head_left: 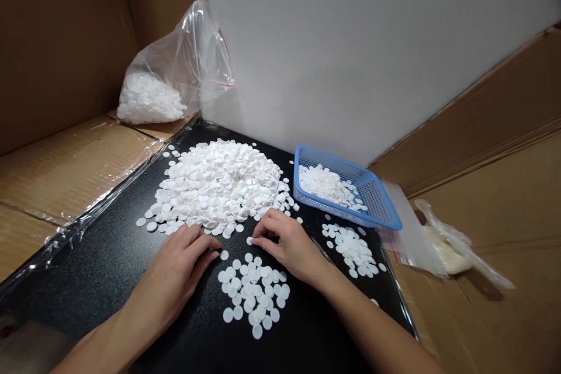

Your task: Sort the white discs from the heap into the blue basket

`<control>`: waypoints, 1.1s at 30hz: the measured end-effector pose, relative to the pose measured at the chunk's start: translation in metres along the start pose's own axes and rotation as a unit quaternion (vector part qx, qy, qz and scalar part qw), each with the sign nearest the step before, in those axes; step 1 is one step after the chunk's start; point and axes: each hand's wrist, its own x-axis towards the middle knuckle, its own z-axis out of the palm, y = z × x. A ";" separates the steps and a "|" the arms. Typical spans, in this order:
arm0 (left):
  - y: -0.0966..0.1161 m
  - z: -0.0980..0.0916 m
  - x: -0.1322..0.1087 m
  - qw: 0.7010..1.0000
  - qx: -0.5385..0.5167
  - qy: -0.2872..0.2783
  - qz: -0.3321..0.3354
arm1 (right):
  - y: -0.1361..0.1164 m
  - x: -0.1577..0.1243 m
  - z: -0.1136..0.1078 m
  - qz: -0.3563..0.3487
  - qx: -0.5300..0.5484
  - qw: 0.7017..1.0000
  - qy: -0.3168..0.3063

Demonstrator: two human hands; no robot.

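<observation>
My left hand [186, 257] is closed, thumb and forefinger pinched at the edge of a small round white disc [224, 255]. Facing it, my right hand [287, 242] pinches another white disc [249, 241] between thumb and forefinger. Beyond both hands rises a large heap of white discs [219, 184], flat and coin-like. Closer to me, below the fingertips, a thinner group of discs [254, 292] lies spread on the black tabletop [184, 333]. Right of my right forearm is a further small pile of discs [353, 251].
A blue plastic basket [390, 207] at the back right holds more discs. On cardboard [83, 158] at the left stands a clear bag [153, 93] partly filled with white pieces. Another plastic bag [447, 245] lies at the right. A pale wall [372, 41] closes the back.
</observation>
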 end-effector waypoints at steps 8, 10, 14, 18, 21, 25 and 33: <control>-0.004 0.010 0.001 0.995 0.069 -0.021 0.068 | 0.000 -0.003 -0.027 -0.049 -0.078 0.987 -0.135; -0.002 0.009 0.003 0.991 0.101 -0.030 0.086 | 0.000 -0.003 -0.032 -0.036 -0.068 0.986 -0.148; 0.004 0.004 0.006 0.974 0.166 -0.036 0.150 | 0.003 0.000 -0.032 -0.003 -0.066 0.994 -0.083; 0.005 0.003 0.008 0.982 0.133 -0.024 0.136 | 0.004 0.002 -0.027 0.027 -0.065 0.997 -0.042; 0.005 0.005 0.009 0.997 0.029 -0.045 0.061 | 0.003 0.003 -0.022 0.041 -0.040 0.998 -0.036; 0.003 0.008 0.010 0.999 -0.005 -0.050 0.016 | 0.000 0.002 -0.015 0.025 -0.025 0.998 -0.056; 0.003 -0.001 0.008 0.997 -0.062 0.020 -0.045 | -0.001 0.001 -0.006 0.031 -0.006 0.999 -0.033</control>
